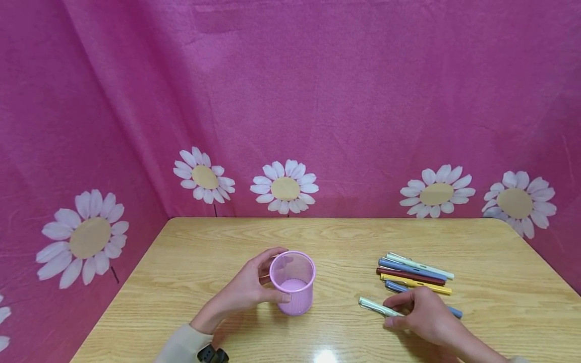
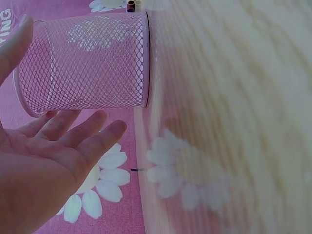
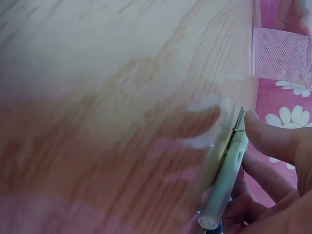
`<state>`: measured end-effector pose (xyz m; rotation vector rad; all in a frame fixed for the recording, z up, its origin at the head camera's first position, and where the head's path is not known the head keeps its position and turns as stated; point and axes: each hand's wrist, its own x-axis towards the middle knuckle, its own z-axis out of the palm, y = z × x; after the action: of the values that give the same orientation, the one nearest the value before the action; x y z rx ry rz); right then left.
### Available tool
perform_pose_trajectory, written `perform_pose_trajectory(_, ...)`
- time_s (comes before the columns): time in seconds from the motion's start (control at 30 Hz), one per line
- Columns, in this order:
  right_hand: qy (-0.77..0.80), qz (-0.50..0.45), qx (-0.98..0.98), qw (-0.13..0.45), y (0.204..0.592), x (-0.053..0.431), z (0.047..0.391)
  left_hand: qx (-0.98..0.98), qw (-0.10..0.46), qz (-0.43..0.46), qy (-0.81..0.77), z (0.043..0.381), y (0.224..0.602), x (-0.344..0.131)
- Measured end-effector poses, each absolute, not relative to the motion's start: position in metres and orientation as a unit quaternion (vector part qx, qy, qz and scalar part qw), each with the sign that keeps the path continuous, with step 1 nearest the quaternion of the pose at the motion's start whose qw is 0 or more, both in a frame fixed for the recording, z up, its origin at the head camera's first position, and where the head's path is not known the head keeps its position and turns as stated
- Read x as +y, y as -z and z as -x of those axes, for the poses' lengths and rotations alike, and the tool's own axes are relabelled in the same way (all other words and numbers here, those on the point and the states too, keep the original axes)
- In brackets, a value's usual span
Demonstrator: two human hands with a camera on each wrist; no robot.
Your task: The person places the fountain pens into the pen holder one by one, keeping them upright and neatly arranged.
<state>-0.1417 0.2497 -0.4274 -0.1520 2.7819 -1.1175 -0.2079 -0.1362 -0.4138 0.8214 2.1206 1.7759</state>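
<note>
A pink mesh pen cup (image 1: 300,304) stands upright on the wooden table, a little left of the table's middle. My left hand (image 1: 245,288) holds it from the left side, thumb on the near wall and fingers round the far one; its mesh side also shows in the left wrist view. To the right, my right hand (image 1: 428,313) pinches a pale green pen (image 1: 373,305) between thumb and fingers, low over the tabletop. In the right wrist view this pen (image 3: 223,187) lies close to the surface, its clip end by the thumb.
Beyond the right hand several pens lie side by side: a pale green pen (image 1: 422,265), a blue one (image 1: 410,268), a dark red one (image 1: 404,275) and a yellow one (image 1: 417,284). Another blue pen (image 1: 395,286) is partly hidden by the hand. A pink flowered cloth (image 1: 345,101) hangs behind the table.
</note>
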Motion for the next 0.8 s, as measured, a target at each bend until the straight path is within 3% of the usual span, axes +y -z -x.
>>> perform_pose_trajectory(0.8,0.346,0.084,0.934,0.043,0.428,0.236,0.144,0.717,0.138,-0.275,-0.625,0.209,0.414,-0.136)
